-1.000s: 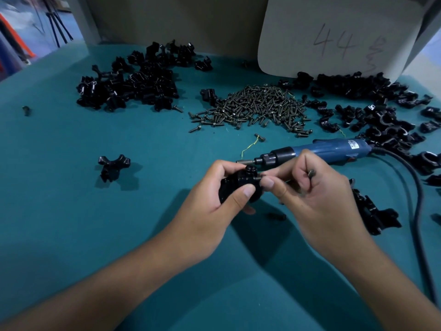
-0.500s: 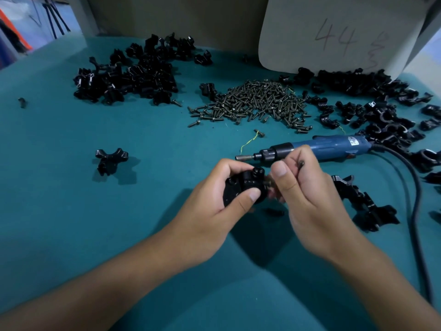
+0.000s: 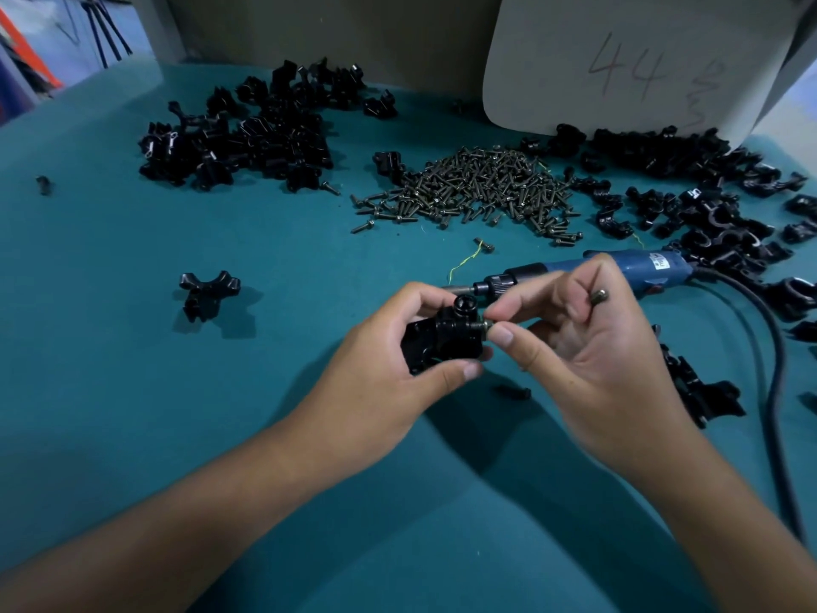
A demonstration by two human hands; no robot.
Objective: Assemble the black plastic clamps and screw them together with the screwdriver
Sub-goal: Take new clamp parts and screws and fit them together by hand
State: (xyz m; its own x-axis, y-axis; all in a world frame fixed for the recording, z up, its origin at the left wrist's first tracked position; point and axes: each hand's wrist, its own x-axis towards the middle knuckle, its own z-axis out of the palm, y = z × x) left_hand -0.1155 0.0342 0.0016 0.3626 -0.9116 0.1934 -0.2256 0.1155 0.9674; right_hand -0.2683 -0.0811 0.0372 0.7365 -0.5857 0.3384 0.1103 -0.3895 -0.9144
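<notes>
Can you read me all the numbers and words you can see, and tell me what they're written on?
"44": handwritten in pencil on the pale grey rounded board behind the parts.
Scribble right of the "44": unreadable.
White label on the blue electric screwdriver: too small to read.
White mark on one black plastic clamp piece: too blurred.

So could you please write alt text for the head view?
Left hand grips a black clamp while the right hand pinches a screw into its side, a spare screw between its fingers. Behind lie a blue screwdriver, a screw pile and clamp parts.
</notes>
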